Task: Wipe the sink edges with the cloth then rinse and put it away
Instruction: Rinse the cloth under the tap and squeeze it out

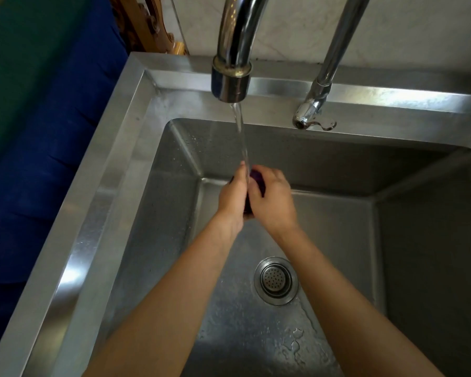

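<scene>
Two hands (230, 198) (273, 202), two spouts (230, 83) (306, 117), probably one cloth (256, 176) (mostly hidden).

Purple cloth (257, 176) mostly hidden between left hand (232, 198) and right hand (274, 204); tap (233, 50) cut off at top.

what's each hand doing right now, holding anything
Left hand: pressed against the purple cloth; whether its fingers curl round it cannot be told.
Right hand: closed, fingers curled round the cloth.

Sink (337, 240) basin free at 3 and 6 o'clock round drain strainer (276, 280), left hand (231, 200) and right hand (275, 205) gripping cloth (257, 176) block centre, faucet spout (230, 77) overhangs at 12, thin tap (309, 111) at 1.
</scene>
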Demonstrator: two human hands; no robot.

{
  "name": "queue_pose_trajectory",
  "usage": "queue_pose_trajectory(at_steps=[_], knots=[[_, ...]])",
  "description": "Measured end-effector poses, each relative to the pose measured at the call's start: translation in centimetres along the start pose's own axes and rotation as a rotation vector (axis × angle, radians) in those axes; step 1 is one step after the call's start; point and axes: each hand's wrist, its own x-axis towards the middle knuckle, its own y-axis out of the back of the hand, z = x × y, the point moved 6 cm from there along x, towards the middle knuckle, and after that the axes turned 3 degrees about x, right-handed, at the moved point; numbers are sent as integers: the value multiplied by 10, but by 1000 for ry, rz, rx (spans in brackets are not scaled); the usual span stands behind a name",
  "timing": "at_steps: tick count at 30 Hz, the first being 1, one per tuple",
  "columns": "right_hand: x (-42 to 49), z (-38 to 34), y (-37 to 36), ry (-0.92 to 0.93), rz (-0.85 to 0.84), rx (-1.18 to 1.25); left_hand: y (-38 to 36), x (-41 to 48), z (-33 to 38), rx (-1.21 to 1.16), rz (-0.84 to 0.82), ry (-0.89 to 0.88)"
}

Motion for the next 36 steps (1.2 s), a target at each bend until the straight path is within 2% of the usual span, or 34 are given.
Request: queue_pose_trajectory(at_steps=[2, 4, 7, 11, 16, 19, 26, 29, 32, 34, 36], knots=[[-6, -9, -6, 118, -63, -103, 3, 5, 5, -123, -38, -23], [-3, -6, -3, 119, -84, -170, 2, 6, 2, -26, -31, -14], [7, 1, 0, 59, -82, -137, 1, -4, 2, 81, 60, -42], [14, -4, 2, 111, 73, -153, 3, -1, 11, 45, 229, -128], [22, -7, 7, 133, 161, -185, 6, -15, 33, 296, 448, -378], [28, -5, 2, 59, 136, -165, 4, -23, 44, 474, 504, -458], [37, 9, -5, -161, -7, -48, 2, -24, 49, 580, 495, -548], [34, 30, -10, -377, -72, 189, 3, -11, 38, 588, 381, -455], [29, 42, -13, -557, -117, 434, 5, 6, 15, 320, 202, -175], [27, 42, -10, -578, -84, 545, 2, 7, 0, 147, 47, 27], [24, 37, -7, -519, -96, 539, -4, 5, -9, 5, -101, 147]])
